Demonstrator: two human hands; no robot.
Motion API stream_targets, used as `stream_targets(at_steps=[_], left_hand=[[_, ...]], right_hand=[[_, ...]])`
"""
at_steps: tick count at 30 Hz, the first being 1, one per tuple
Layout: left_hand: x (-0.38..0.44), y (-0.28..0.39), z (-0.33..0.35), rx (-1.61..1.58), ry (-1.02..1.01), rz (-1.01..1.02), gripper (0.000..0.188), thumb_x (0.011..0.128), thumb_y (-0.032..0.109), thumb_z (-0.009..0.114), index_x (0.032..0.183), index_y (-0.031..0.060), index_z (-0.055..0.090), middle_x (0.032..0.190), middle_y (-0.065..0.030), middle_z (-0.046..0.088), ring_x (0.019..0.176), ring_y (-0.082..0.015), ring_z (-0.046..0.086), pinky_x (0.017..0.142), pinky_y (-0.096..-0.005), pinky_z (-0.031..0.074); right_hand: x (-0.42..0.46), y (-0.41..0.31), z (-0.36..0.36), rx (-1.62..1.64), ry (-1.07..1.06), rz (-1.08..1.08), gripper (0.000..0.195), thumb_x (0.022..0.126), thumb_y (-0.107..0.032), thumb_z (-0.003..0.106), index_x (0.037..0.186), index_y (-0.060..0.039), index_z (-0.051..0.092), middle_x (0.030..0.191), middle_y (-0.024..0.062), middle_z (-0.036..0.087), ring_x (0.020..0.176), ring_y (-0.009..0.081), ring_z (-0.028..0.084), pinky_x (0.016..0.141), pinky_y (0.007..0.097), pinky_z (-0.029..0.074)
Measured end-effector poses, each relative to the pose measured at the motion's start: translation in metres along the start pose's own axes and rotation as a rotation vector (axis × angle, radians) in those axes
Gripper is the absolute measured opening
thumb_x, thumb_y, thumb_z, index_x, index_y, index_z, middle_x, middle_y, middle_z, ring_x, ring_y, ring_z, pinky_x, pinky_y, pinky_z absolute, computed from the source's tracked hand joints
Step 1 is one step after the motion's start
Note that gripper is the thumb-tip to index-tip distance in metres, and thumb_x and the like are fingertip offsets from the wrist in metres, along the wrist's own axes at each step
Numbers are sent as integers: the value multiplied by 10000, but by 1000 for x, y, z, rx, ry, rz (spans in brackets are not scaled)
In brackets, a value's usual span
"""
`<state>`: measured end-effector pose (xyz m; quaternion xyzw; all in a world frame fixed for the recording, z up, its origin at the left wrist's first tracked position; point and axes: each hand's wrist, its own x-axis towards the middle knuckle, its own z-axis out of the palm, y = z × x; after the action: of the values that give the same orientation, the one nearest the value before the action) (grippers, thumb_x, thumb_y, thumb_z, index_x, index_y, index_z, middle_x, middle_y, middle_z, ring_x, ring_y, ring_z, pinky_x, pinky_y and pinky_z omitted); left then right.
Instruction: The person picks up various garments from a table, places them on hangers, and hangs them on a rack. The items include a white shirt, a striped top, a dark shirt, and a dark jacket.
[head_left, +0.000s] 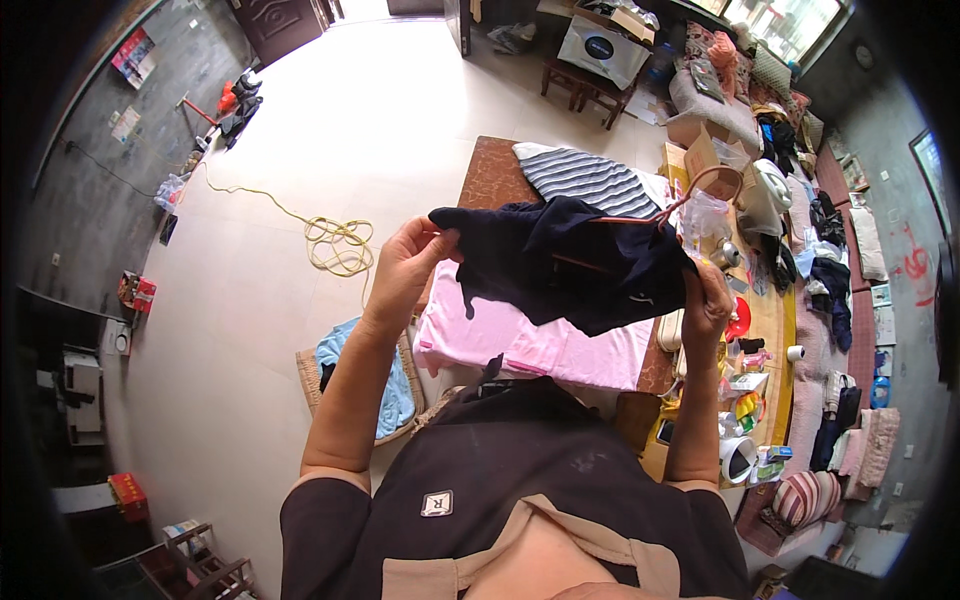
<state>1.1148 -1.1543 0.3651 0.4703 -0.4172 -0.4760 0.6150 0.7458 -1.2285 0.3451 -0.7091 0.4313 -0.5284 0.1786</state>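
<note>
A dark navy garment (510, 262) is stretched between my two hands above a table. My left hand (416, 255) pinches its left end between thumb and fingers. On the other side my right hand (706, 296) grips its right edge. A reddish-brown clothes hanger (694, 191) sits partly inside the cloth, its hook sticking up past the right end. Beneath the garment, a pink cloth (577, 356) is spread over the brown marbled table (491, 169). A grey-and-white striped garment (592, 180) lies at the table's far side.
A wicker basket (307, 379) holding light blue cloth (367, 375) stands at lower left. Yellow cord (337, 244) lies coiled on the floor. At right, a wooden table (776, 300) carries a kettle (726, 253), bags and boxes, beside a sofa (810, 360) strewn with clothes.
</note>
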Motion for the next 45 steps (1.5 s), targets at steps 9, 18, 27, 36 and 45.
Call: stream_targets(at_steps=[9,18,27,36,45], left_hand=[[-4,-26,11,32,214,6,120,925,117,640,973,9,657,942,-19,637,898,-93,600,822,-240,472],[4,-40,4,-334,36,-220,314,944,171,589,1204,-3,561,1110,-83,626,978,-176,603,895,-328,467],[4,-1,-20,-547,160,71,85,961,105,549,883,113,582,928,-67,690,904,-163,673,836,-298,545],[15,-21,-55,-542,338,-103,114,904,42,635,996,65,572,902,-45,639,877,-147,643,771,-255,550],[12,-5,-35,1062,650,589,404,781,206,786,1128,61,638,1186,-120,577,1057,-256,535,909,-355,430]], right_hand=[[-7,-10,11,-115,14,-48,185,867,40,614,1031,-3,687,856,82,641,820,172,607,772,267,452],[-11,-12,13,-123,-19,-125,175,876,31,607,1035,14,679,884,90,644,822,180,608,769,268,454],[-14,0,2,-171,-200,-93,254,812,53,644,1044,-34,697,827,91,636,763,218,612,703,279,459],[-14,-3,-1,-31,-111,6,154,911,11,576,1040,50,650,941,112,667,883,187,627,813,277,467],[-10,0,-1,17,-192,33,161,914,-1,586,1050,41,660,966,101,676,906,171,625,832,273,466]])
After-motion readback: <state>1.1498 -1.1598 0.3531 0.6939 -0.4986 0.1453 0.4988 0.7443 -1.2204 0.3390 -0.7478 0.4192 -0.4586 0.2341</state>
